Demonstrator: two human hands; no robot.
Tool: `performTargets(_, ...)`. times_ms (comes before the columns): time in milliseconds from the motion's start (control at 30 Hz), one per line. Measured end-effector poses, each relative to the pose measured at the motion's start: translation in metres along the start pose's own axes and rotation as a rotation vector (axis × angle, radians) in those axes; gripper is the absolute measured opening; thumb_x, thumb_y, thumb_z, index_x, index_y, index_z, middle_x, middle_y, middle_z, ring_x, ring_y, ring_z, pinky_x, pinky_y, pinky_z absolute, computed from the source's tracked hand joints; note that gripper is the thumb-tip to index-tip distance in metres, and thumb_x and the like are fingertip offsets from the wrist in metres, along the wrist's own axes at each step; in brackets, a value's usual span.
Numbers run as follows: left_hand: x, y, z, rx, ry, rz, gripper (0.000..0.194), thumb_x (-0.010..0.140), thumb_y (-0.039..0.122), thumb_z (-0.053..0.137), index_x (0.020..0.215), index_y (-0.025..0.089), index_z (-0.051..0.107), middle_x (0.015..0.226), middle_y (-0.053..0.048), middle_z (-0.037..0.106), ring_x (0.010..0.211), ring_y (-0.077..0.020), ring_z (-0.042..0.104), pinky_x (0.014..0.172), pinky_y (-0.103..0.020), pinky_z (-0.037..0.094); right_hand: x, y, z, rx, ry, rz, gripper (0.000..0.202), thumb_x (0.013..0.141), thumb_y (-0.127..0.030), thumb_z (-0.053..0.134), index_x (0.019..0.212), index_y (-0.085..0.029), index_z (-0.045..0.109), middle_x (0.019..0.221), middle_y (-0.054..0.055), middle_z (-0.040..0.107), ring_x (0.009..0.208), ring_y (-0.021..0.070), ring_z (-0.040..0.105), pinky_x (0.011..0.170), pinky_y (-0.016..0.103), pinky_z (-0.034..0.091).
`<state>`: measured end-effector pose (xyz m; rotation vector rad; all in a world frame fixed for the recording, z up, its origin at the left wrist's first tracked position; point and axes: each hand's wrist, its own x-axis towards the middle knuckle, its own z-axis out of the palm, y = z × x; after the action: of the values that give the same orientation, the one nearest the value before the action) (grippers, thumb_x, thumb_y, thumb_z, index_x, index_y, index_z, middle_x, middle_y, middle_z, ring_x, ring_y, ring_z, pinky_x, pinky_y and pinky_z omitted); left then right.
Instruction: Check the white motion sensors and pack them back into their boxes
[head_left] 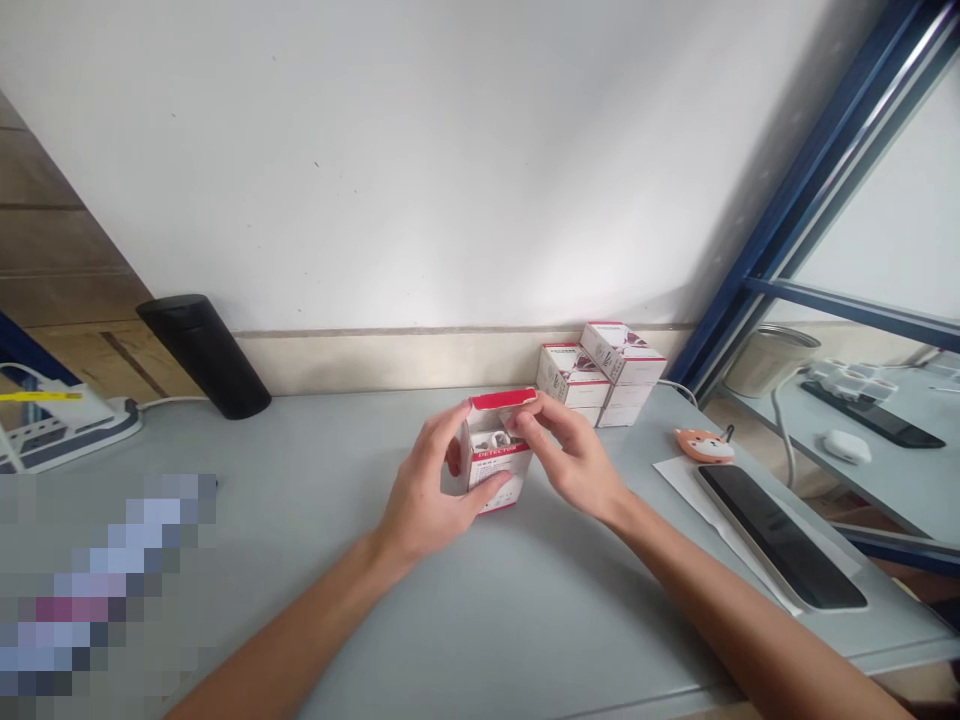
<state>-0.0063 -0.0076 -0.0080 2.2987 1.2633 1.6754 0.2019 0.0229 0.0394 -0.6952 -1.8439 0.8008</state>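
A small white and red cardboard box (495,482) with "DETECTOR" printed on its front stands on the grey table, its top flap raised. My left hand (435,480) is wrapped round the box's left side, thumb across the front. At the opening, my right hand (566,450) has its thumb and fingers pinched together by the flap's right end. Inside the box a white item (498,439) shows in part; its kind I cannot make out. Whether the right fingertips grip the flap or something else is hidden.
Several similar boxes (607,370) are stacked against the wall at the back right. A phone (780,535) on white paper (675,475) and an orange animal-face pouch (703,444) lie to the right. A black cylinder (206,355) and a power strip (90,440) stand left. A glass partition borders the table's right.
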Motion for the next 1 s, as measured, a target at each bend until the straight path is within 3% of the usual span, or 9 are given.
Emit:
performTargets(67,0.002,0.0,-0.002,0.03,-0.014,0.064,0.08,0.089,0.025,0.081,0.158,0.035,0.042,0.137,-0.009,0.064,0.094,-0.0178,0.071,0.081,-0.034,0.065,-0.001,0.002,0.003,0.057,0.088,0.003,0.013,0.107,-0.039,0.057,0.107,-0.027,0.053,0.098,0.001,0.066,0.091,0.0172,0.063,0.087,0.034,0.055)
performTargets(200,0.008,0.0,-0.006,0.045,-0.058,0.088,0.054,0.094,0.025,0.077,0.143,0.035,0.058,0.143,-0.008,0.06,0.116,-0.0234,0.07,0.092,-0.038,0.065,-0.002,0.004,0.006,0.061,0.12,-0.044,0.034,0.106,-0.035,0.06,0.131,-0.033,0.037,0.106,0.001,0.069,0.098,0.0187,0.066,0.092,0.039,0.055)
performTargets(333,0.011,-0.002,-0.008,0.053,-0.089,0.035,0.038,0.093,0.028,0.077,0.129,0.029,0.063,0.137,-0.009,0.064,0.122,-0.0268,0.068,0.095,-0.041,0.063,0.0,0.004,0.003,-0.14,0.027,-0.112,0.017,0.105,-0.039,0.061,0.117,-0.027,0.057,0.118,0.007,0.07,0.105,0.0211,0.067,0.096,0.041,0.055)
performTargets(400,0.009,-0.003,-0.005,0.034,-0.068,0.006,0.039,0.093,0.029,0.077,0.128,0.028,0.061,0.141,-0.011,0.064,0.123,-0.0273,0.068,0.094,-0.04,0.063,0.002,0.004,0.002,-0.136,0.029,-0.133,0.012,0.106,-0.036,0.059,0.113,-0.026,0.061,0.118,0.007,0.071,0.104,0.0207,0.067,0.095,0.04,0.055)
performTargets(567,0.005,-0.007,0.001,-0.163,0.028,-0.028,0.071,0.089,0.027,0.083,0.146,0.032,0.041,0.145,-0.014,0.063,0.104,-0.0209,0.075,0.081,-0.037,0.065,0.004,0.005,0.0,-0.154,0.05,-0.184,0.011,0.108,-0.028,0.055,0.112,-0.026,0.064,0.117,0.007,0.072,0.105,0.0206,0.069,0.093,0.039,0.057)
performTargets(733,0.006,-0.016,-0.004,-0.087,-0.074,0.01,0.05,0.094,0.028,0.077,0.138,0.033,0.053,0.141,-0.011,0.064,0.124,-0.0247,0.069,0.087,-0.037,0.063,0.002,0.014,-0.005,-0.255,-0.041,-0.28,0.011,0.106,-0.03,0.061,0.114,-0.026,0.066,0.133,0.01,0.068,0.118,0.0229,0.069,0.1,0.04,0.057)
performTargets(833,0.006,-0.019,-0.004,-0.089,-0.093,0.014,0.047,0.096,0.03,0.075,0.136,0.033,0.052,0.142,-0.01,0.065,0.117,-0.0226,0.072,0.085,-0.036,0.063,0.001,0.017,-0.003,-0.302,-0.019,-0.323,0.013,0.108,-0.029,0.058,0.117,-0.027,0.066,0.134,0.01,0.067,0.116,0.0219,0.07,0.097,0.039,0.058)
performTargets(933,0.007,-0.022,-0.002,-0.178,-0.071,-0.124,0.042,0.097,0.038,0.074,0.131,0.029,0.051,0.137,-0.011,0.069,0.111,-0.0215,0.075,0.086,-0.036,0.064,0.001,0.02,-0.002,-0.299,-0.046,-0.254,0.024,0.108,-0.033,0.056,0.13,-0.029,0.064,0.147,0.012,0.06,0.123,0.0232,0.068,0.101,0.041,0.058)
performTargets(1000,0.009,-0.029,-0.001,-0.3,-0.015,-0.318,0.043,0.097,0.046,0.072,0.126,0.027,0.047,0.129,-0.011,0.072,0.107,-0.022,0.076,0.085,-0.037,0.065,0.0,0.025,-0.002,-0.318,-0.143,-0.125,0.056,0.102,-0.042,0.066,0.154,-0.032,0.047,0.164,0.015,0.043,0.127,0.0268,0.067,0.102,0.045,0.059)
